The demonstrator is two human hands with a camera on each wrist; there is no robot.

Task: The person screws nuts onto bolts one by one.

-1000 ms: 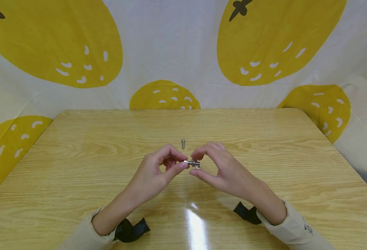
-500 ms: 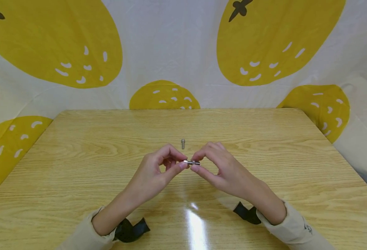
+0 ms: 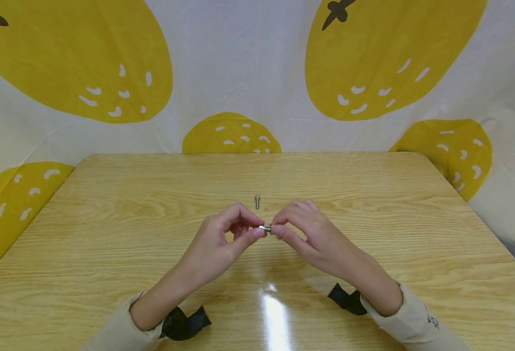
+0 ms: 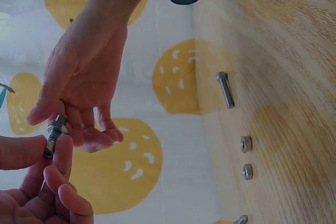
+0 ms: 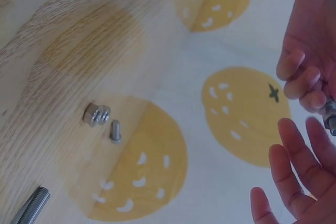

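Between the thumb and fingertips of my left hand [image 3: 227,236] the head end of a small metal bolt [image 4: 50,145] is pinched, the shank pointing right in the head view. A hex nut [image 4: 57,125] sits on its thread, with some thread showing past it in the left wrist view. My right hand [image 3: 314,234] has its thumb and forefinger at the nut, pinching it, and these cover the bolt's far end in the head view. The other right fingers [image 5: 286,177] are spread in the right wrist view. Both hands are held above the wooden table [image 3: 152,190].
Another bolt [image 3: 257,202] lies on the table beyond the hands. Two loose nuts, one a nut [image 4: 246,144] and the other a nut [image 4: 248,171], rest nearby. A further threaded bolt [image 5: 32,205] lies closer in. A fruit-patterned cloth [image 3: 240,73] hangs behind the table.
My right thumb, apart from the nut at first, has closed onto it and moved upward, now covering the bolt's end. My left hand has stayed in place with the bolt.
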